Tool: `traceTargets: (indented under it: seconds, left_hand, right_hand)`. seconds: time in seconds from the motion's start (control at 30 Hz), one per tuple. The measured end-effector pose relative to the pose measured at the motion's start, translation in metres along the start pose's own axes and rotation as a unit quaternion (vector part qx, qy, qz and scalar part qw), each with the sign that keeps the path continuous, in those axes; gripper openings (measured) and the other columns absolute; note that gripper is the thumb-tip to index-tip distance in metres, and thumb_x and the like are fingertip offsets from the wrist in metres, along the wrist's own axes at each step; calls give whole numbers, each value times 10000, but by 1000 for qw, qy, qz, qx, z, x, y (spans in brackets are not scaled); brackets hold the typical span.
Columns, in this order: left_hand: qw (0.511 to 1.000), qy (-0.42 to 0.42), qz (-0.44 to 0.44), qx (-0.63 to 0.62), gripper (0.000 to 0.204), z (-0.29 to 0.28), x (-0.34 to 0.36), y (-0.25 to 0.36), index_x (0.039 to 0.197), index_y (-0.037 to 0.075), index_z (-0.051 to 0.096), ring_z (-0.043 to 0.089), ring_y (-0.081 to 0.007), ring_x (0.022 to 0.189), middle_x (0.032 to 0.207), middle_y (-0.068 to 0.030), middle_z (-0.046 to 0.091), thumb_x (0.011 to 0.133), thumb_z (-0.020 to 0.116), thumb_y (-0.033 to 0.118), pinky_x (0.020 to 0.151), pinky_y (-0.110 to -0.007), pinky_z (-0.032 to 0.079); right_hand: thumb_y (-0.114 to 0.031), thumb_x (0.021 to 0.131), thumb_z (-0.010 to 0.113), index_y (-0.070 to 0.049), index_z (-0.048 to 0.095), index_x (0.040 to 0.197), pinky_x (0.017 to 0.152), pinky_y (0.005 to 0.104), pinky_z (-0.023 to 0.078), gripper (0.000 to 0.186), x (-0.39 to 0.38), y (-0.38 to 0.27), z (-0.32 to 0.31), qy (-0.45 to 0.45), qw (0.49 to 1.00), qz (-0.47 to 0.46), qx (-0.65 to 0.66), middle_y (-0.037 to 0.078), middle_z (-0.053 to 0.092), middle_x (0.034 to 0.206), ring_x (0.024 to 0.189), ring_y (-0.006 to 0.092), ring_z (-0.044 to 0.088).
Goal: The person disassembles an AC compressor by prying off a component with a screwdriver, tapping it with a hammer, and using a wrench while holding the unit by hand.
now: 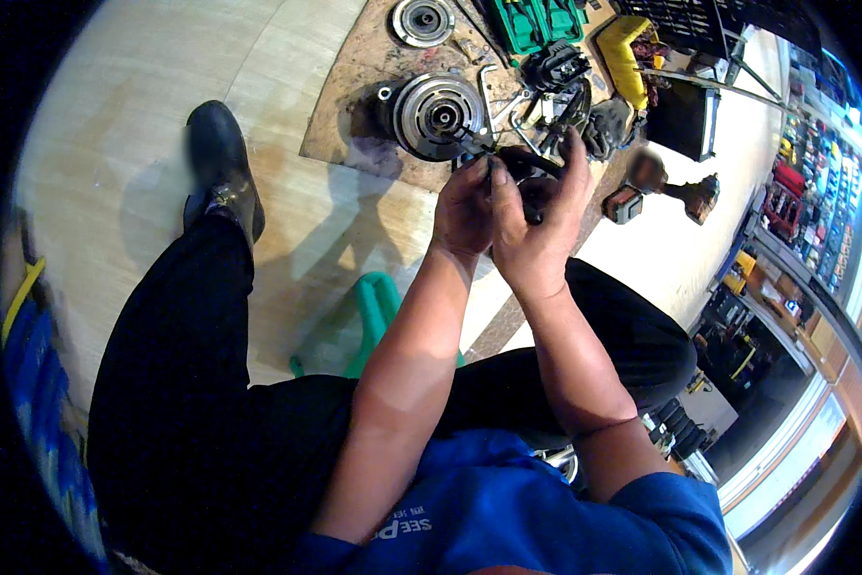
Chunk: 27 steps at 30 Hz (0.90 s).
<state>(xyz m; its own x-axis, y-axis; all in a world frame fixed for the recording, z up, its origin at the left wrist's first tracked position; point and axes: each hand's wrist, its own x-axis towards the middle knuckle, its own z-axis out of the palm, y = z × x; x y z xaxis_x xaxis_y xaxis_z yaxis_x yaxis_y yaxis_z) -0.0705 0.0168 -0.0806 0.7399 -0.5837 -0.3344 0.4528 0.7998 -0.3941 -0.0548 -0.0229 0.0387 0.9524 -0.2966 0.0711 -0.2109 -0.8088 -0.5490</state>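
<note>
My left hand (462,213) is closed, its fingers curled at the middle of the view. What it grips is mostly hidden; a dark, narrow piece sticks out toward the round metal pulley unit (418,123). Right beside it, my right hand (538,235) bends around a black curved part (529,163), thumb against the left fingers and a forefinger stretched along the far side. The hands touch and hide most of this part, so its kind is unclear. Just beyond them, the pulley unit lies face up, with concentric grooves and a hub in its centre.
A stained board (340,120) bears a loose round pulley (422,19), wrenches, a green tool case (536,27) and a yellow curved object (625,59). Right of my hands lies a cordless power tool (675,187). A green stool (378,311) stands beneath my arms.
</note>
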Motion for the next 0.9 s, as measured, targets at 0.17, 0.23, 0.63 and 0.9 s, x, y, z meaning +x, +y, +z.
traceTargets:
  seconds: [0.17,0.23,0.63,0.9]
  left_hand:
    - [999,-48,-15,-6,301,-5,-1,-1,1096,17,655,671,-280,947,1080,-156,686,967,570,275,881,-421,543]
    - [997,-68,-27,-37,312,-2,-3,0,1109,19,655,663,-311,965,1098,-173,678,965,576,284,892,-450,533]
    - [996,-51,-35,67,417,6,-3,-20,1247,5,584,600,-310,1162,1246,-164,625,952,622,297,982,-483,496]
    - [994,-100,-21,39,342,12,-2,0,1154,11,632,572,-335,1202,1289,-197,600,938,646,275,1026,-543,458]
  right_hand:
    - [-259,726,836,32,410,1354,1007,472,419,812,4,-2,-18,-44,991,-54,-118,300,373,1326,1190,451,453]
    - [-352,706,858,17,458,1316,942,451,466,817,7,-2,-24,-55,986,-73,-139,238,445,1250,1145,415,506]
    - [-442,690,835,7,496,1234,938,491,462,782,34,-16,-78,-195,946,-79,-247,326,448,1224,1103,476,491]
    - [-405,690,829,-33,566,1051,696,427,528,581,35,-11,-67,-198,944,-104,-245,170,542,924,859,359,602]
